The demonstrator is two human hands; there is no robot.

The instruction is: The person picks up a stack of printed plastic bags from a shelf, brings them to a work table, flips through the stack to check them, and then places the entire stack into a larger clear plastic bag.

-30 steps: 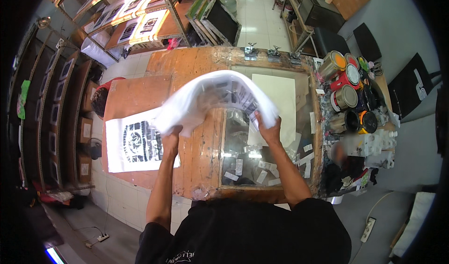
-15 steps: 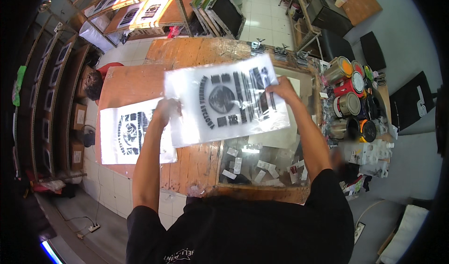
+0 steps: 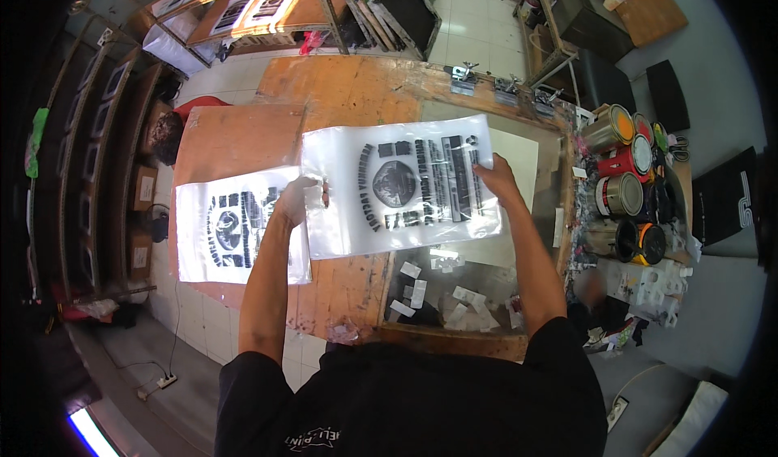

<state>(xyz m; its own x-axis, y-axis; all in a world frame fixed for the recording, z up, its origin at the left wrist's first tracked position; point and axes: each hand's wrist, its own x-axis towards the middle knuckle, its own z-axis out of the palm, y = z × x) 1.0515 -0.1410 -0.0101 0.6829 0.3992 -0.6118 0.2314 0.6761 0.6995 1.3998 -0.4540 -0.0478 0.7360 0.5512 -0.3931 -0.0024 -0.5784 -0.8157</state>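
Note:
A translucent plastic bag (image 3: 348,190) with a black print of a round emblem and bars is held up in front of me. My left hand (image 3: 298,201) pinches its left edge, and my right hand (image 3: 500,180) grips the right edge between thumb and fingers. Both hands are closed. More bags with the same black print (image 3: 194,250) lie at the left on the wooden worktable (image 3: 348,88), partly behind my left forearm. Beneath the held bag and to its right is a glass panel (image 3: 442,311), with a pale sheet (image 3: 519,161) on it.
Small white pieces (image 3: 417,293) lie on the glass. Metal clamps (image 3: 463,76) line the far edge. Paint cans (image 3: 620,194) crowd the right side. A person (image 3: 166,137) is beyond the table's left edge, beside shelving (image 3: 113,173).
The held bag has turned more level and its print has come into sharper view. Both hands still hold it. The whole scene has shifted slightly to the right in the picture.

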